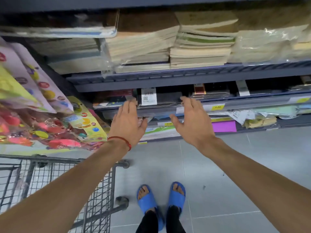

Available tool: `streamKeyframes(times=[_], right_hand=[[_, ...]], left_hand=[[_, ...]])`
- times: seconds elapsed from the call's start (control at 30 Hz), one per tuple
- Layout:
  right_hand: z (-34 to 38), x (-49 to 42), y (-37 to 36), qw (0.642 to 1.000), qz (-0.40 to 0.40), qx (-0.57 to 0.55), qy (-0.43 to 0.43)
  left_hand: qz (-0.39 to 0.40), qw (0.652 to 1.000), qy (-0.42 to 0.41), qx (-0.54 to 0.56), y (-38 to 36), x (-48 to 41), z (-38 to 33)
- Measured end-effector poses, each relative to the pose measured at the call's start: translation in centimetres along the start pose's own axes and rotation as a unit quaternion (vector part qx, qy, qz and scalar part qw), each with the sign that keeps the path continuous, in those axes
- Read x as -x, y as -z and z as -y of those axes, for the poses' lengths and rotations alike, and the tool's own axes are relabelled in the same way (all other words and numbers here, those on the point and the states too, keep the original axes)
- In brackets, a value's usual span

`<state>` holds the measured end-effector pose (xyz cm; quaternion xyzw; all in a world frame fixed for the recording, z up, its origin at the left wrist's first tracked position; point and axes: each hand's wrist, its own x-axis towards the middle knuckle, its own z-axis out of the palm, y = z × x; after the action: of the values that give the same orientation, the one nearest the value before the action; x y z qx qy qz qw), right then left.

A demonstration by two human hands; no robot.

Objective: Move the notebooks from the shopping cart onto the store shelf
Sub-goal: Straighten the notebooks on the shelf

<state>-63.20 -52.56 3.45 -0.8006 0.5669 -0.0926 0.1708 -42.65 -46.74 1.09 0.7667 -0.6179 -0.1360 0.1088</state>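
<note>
Hovering side by side in front of the store shelf (168,78), both hands are held palm-down in the head view. The left hand (127,120), with a red string bracelet (121,140) at its wrist, has its fingers straight and close together. The right hand (191,120) has its fingers loosely spread and its thumb out to the left. Neither holds anything. Their fingertips lie at the front edge of the middle level, on either side of a dark plastic-wrapped stack of notebooks (165,98) with a white code label (149,96). Blur hides whether they touch it.

On the level above, cream-edged notebook stacks (198,52) lie flat, some in clear wrap. A yellow price tag (218,107) sits on the rail to the right of the right hand, and a purple sheet (223,126) lies on the lowest level. Colourful toy packs (42,115) hang at the left. The wire shopping cart (67,167) stands near left under the left forearm. Blue sandals (148,199) stand on the grey tiled floor (235,182).
</note>
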Motion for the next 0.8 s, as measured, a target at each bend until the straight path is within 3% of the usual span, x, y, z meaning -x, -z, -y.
streamKeyframes(times=[0.1, 0.33, 0.8], right_hand=[[-1.3, -2.2, -1.8, 0.999, -0.007, -0.045, -0.011], [-3.1, -4.5, -4.9, 0.993, -0.002, -0.114, -0.04], [-3.6, -5.3, -5.4, 0.995, -0.004, -0.099, -0.007]], left_hand=[[-0.009, 0.996, 0.042, 0.075, -1.7, -2.1, 0.5], [-0.019, 0.993, 0.054, 0.1, -3.8, -4.7, 1.0], [-0.021, 0.975, 0.083, 0.203, -4.1, -5.4, 1.0]])
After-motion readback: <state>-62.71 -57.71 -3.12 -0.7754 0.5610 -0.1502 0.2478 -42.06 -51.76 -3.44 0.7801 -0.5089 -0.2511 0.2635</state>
